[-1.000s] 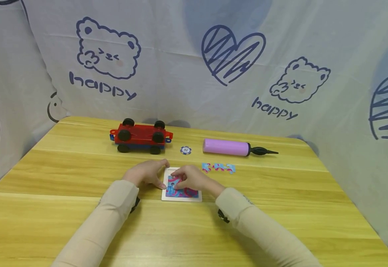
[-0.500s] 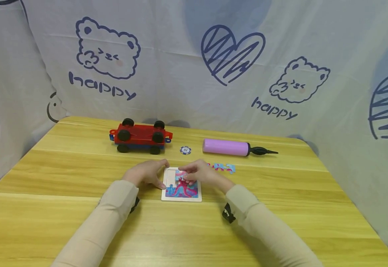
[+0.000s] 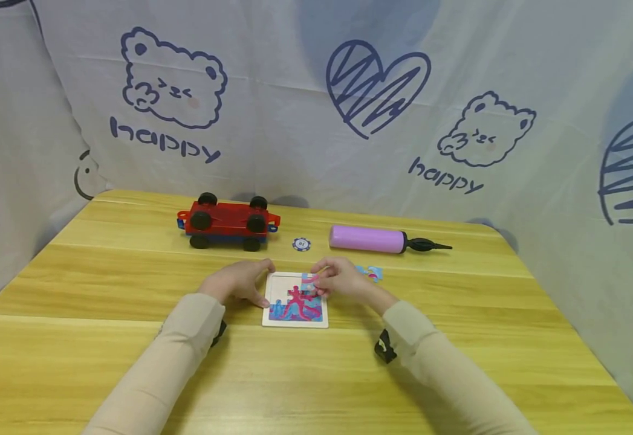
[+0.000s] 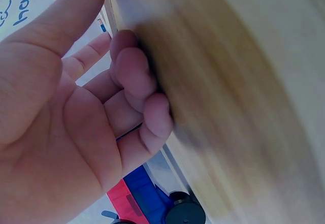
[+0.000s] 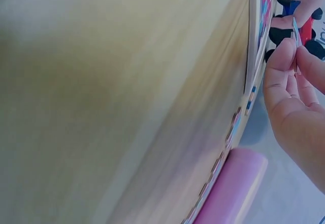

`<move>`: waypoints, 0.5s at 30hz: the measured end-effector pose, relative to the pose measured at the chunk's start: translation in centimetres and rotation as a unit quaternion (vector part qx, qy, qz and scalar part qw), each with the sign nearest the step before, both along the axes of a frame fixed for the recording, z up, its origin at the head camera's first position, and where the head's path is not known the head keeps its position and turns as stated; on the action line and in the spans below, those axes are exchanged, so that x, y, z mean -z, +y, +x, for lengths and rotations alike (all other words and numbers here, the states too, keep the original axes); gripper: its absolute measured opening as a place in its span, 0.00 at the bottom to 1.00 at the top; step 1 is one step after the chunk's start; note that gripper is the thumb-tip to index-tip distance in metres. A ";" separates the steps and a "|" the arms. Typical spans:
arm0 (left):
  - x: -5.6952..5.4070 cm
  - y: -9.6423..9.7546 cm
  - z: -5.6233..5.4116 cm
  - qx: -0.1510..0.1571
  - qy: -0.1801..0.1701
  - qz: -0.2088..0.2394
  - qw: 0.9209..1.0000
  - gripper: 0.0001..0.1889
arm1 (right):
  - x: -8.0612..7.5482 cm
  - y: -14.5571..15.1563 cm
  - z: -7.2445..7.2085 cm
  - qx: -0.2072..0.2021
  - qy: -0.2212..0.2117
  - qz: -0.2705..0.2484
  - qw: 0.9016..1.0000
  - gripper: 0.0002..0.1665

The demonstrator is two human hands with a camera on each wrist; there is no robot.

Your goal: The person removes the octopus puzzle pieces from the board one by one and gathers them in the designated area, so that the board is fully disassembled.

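A small jigsaw board with a pale rim lies mid-table. Pink and blue pieces fill its lower part and some of its right side; the upper left is bare backing. My left hand holds the board at its left side, thumb at the left rim and index finger near the top left corner. Between thumb and fingers my right hand pinches a light blue and pink puzzle piece over the upper right of the board. The right wrist view shows that puzzle piece edge-on, raised above the board.
Loose puzzle pieces lie right of the board, partly behind my right hand. Farther back are an upturned red and blue toy wagon, a poker chip and a purple hand pump. A printed cloth hangs behind the table.
My right hand has moved right and slightly back with the puzzle piece, from the board's left part to its upper right, uncovering the pink figure. My left hand has stayed at the board.
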State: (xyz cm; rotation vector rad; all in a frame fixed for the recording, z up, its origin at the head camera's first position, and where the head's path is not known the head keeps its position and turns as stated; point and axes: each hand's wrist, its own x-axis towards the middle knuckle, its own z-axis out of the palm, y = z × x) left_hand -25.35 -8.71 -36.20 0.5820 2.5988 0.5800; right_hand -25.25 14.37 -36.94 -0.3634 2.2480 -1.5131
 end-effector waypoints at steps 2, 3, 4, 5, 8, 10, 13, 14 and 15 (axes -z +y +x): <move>0.0 0.0 0.0 0.002 0.002 -0.001 1.000 0.36 | 0.1 0.4 0.0 0.007 0.002 -0.007 1.000 0.15; 0.0 0.0 0.0 0.003 0.003 -0.001 1.000 0.35 | 0.1 0.6 0.0 0.010 0.004 -0.009 1.000 0.15; 0.0 0.0 0.0 0.004 0.005 -0.002 1.000 0.35 | 0.1 0.8 0.0 0.013 0.005 -0.009 1.000 0.14; 0.0 0.0 0.0 0.004 0.006 -0.003 1.000 0.35 | 0.1 1.1 0.0 0.016 0.006 -0.007 1.000 0.14; 0.0 0.0 0.0 0.006 0.010 -0.007 1.000 0.36 | 0.0 1.8 -0.1 0.030 0.005 0.000 1.000 0.13; 0.0 0.0 0.0 0.008 0.012 -0.008 1.000 0.36 | 0.0 2.3 -0.1 0.039 0.005 0.004 0.999 0.13; 0.0 0.0 0.0 0.007 0.011 -0.009 1.000 0.35 | 0.1 2.9 -0.2 0.046 0.003 0.002 0.999 0.14; 0.0 0.0 0.0 0.007 0.009 -0.008 1.000 0.35 | 0.2 3.1 -0.2 0.047 0.004 0.001 0.999 0.14; 0.0 0.0 0.0 0.006 0.006 -0.007 1.000 0.35 | 0.3 3.3 -0.3 0.051 0.000 -0.001 0.999 0.13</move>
